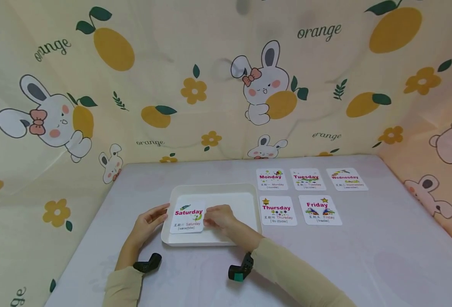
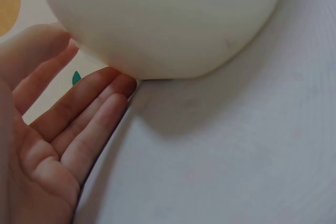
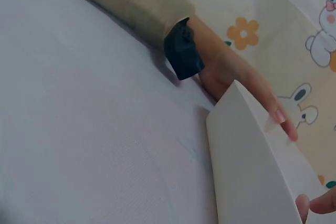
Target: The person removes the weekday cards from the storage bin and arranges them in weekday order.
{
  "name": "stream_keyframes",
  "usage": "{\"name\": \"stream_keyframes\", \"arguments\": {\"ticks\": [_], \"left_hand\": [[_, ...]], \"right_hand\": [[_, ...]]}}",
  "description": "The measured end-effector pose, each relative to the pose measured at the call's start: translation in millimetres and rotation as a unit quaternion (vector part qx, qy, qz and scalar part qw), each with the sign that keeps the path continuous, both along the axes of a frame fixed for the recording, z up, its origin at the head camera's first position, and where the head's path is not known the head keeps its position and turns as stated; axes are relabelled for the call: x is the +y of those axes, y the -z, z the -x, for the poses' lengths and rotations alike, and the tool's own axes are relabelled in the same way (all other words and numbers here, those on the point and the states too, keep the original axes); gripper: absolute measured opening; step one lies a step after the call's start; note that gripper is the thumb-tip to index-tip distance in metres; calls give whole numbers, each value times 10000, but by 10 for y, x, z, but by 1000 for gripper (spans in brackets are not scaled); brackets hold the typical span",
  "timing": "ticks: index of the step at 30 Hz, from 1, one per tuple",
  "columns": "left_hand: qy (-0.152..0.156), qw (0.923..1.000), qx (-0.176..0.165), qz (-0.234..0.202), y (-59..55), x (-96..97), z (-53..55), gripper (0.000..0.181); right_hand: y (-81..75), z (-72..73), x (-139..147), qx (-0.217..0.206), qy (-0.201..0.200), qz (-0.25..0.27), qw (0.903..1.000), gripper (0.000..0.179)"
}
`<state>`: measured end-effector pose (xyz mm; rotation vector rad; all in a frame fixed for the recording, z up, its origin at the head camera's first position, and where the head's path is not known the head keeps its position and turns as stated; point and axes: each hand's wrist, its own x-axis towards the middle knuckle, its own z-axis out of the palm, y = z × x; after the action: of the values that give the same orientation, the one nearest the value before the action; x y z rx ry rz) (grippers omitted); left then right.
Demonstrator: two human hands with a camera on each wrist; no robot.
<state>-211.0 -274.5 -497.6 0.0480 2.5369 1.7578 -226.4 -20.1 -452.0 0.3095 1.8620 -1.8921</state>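
A white rectangular tray (image 1: 226, 244) stands on the table. My left hand (image 1: 147, 226) is at the tray's left side, its rather straight fingers touching the outer wall. In the left wrist view, the fingertips (image 2: 123, 85) meet the tray's rounded side (image 2: 173, 30). A white "Saturday" card (image 1: 187, 219) is at the tray's left end, its printed face up. With bent fingers, my right hand (image 1: 223, 219) reaches over the front rim and pinches the card's right edge. Only its fingertips (image 3: 325, 203) show in the right wrist view; the card is hidden there.
Right of the tray lie cards in two rows: Monday (image 1: 272, 179), Tuesday (image 1: 308, 179) and Wednesday (image 1: 347, 179) behind, Thursday (image 1: 278, 211) and Friday (image 1: 320, 210) in front. A patterned cloth backdrop (image 1: 218, 85) rises behind the table (image 1: 368, 264). Both wrists wear black devices.
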Motion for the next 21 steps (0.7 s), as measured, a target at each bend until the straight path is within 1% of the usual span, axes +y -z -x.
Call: {"name": "stream_keyframes", "arguments": {"ticks": [3, 7, 10, 17, 21], "left_hand": [[13, 10000, 14, -27, -5, -3, -1, 47], [-21, 10000, -62, -62, 0, 3, 1, 48], [-48, 9999, -95, -62, 4, 8, -3, 48], [-43, 9999, -90, -35, 3, 8, -7, 47], [-31, 10000, -41, 12, 2, -1, 1, 47]], "right_hand": [[49, 21, -34, 233, -101, -177, 9995, 36], [115, 31, -57, 607, -178, -616, 9961, 33], [136, 29, -76, 722, -189, -816, 9939, 33], [182, 44, -133, 639, -160, -685, 9955, 32], [169, 48, -137, 673, -201, -617, 9956, 31]]}}
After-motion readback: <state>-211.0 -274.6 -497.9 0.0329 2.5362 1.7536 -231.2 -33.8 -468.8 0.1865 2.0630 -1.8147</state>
